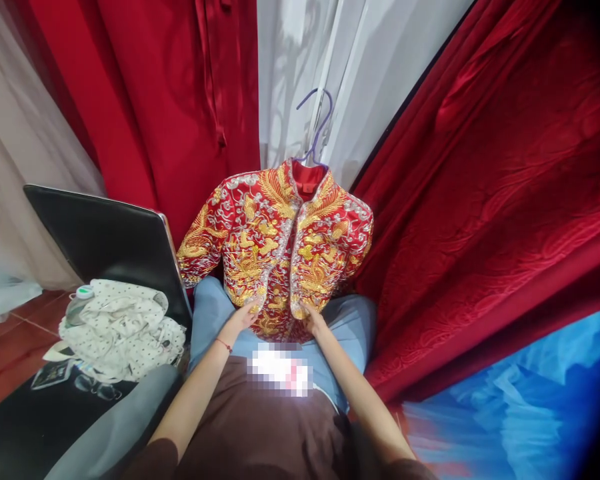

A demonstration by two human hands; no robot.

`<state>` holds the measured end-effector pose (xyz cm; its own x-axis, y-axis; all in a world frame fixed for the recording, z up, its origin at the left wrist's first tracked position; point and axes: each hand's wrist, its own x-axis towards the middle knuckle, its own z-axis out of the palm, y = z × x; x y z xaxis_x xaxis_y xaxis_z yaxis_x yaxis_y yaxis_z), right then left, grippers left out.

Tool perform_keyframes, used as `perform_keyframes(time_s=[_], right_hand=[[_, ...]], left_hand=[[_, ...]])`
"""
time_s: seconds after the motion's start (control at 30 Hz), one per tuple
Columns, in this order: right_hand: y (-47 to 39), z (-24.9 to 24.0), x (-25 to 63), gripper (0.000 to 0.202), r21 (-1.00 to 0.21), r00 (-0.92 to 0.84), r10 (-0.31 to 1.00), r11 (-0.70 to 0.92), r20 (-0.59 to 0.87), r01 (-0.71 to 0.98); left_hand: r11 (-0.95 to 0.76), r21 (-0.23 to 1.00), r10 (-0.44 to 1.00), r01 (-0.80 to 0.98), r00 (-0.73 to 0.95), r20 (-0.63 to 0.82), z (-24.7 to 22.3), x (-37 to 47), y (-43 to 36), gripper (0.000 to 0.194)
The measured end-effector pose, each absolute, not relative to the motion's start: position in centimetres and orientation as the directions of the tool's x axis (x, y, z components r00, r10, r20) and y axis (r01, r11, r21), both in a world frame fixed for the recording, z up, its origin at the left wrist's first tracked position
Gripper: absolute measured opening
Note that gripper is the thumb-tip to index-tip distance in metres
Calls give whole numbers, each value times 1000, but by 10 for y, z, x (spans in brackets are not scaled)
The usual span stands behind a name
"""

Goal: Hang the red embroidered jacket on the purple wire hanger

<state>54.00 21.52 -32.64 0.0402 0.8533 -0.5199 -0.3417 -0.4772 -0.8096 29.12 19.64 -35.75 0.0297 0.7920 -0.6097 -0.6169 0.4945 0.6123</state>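
A red jacket [330,227] with dense gold and silver embroidery stands upright before me on a purple hanger [329,110], its lower part over my lap. The front is parted, and embroidered red cloth shows inside. My left hand [243,316] grips the lower front corner on the left, fingers closed on the hem. On the other side, my right hand [312,319] pinches the matching corner of the right front panel. Some fingertips are hidden by the cloth. The hanger's shoulders are covered by the jacket.
At left, a black chair [110,230] holds a dotted white cloth bundle [125,327], with glasses [97,387] and a small dark flat item [51,375] nearby. Red fabric [480,220] hangs on both sides. Blue tulle [525,400] lies at lower right. A bright pixelated patch covers part of my lap.
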Motion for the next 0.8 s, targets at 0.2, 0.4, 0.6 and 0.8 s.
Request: perform_keyframes(time_s=[0.2,0.4,0.6,0.8], right_hand=[[203,-338,513,22,-745,-113,801,-591,-588,-309],[201,-349,489,22,-774,-152,826,-562,-542,-293],[202,-346,490,31,-806,-213,854,-518,-474,-286],[197,-342,487,31,-834,-206,897,-440,-391,-334]], left_hand=[[512,677,827,-528,89,-555,-360,314,187,26],[420,737,873,-530,14,-487,-362,323,182,31],[407,741,890,-535,52,-452,-357,324,179,28],[426,720,889,-548,105,-446,-354,323,175,31]])
